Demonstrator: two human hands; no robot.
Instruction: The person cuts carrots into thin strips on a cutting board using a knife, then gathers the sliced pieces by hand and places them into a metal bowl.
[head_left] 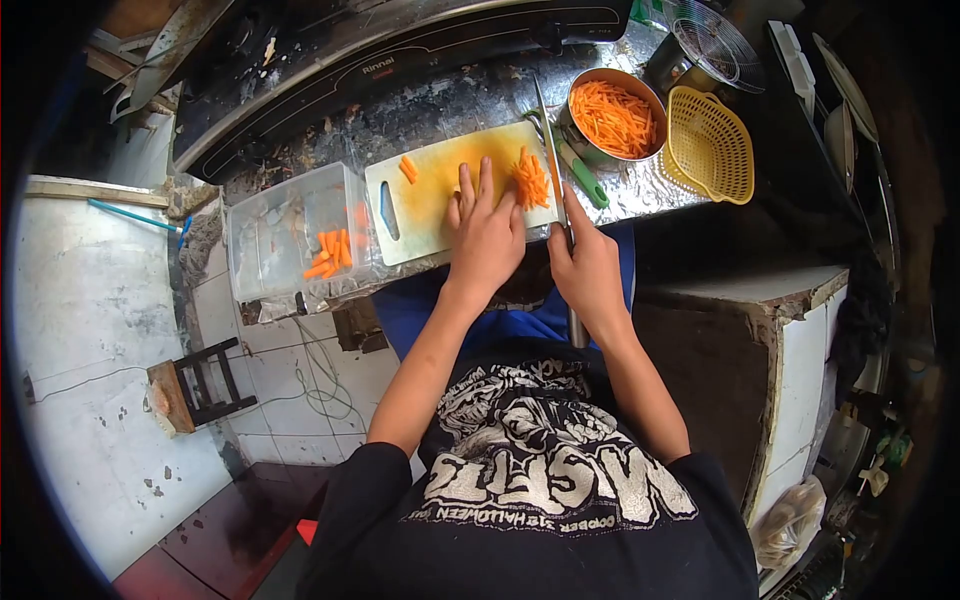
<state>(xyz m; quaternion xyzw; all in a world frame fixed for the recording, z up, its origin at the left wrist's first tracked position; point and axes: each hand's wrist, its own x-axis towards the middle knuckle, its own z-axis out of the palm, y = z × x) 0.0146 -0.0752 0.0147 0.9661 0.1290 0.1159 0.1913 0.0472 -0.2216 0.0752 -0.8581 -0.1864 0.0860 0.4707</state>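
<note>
My right hand (586, 268) is wrapped round the handle of a long kitchen knife (549, 135), whose blade points away from me along the right edge of the white cutting board (425, 215). My left hand (487, 228) lies on the board with its fingers stretched out, holding nothing. Between that hand and the blade sits a small heap of cut carrot strips (530, 180). A few carrot pieces (408, 169) rest at the board's far left corner. Orange stain covers much of the board's middle.
Left of the board stands a clear plastic container (265, 215) with carrot sticks (330, 254) inside. To the right are a green-handled peeler (583, 177), a metal pot (590, 152) full of carrot strips (612, 115) and a yellow basket (735, 150). A Rinnai stove (400, 85) runs behind.
</note>
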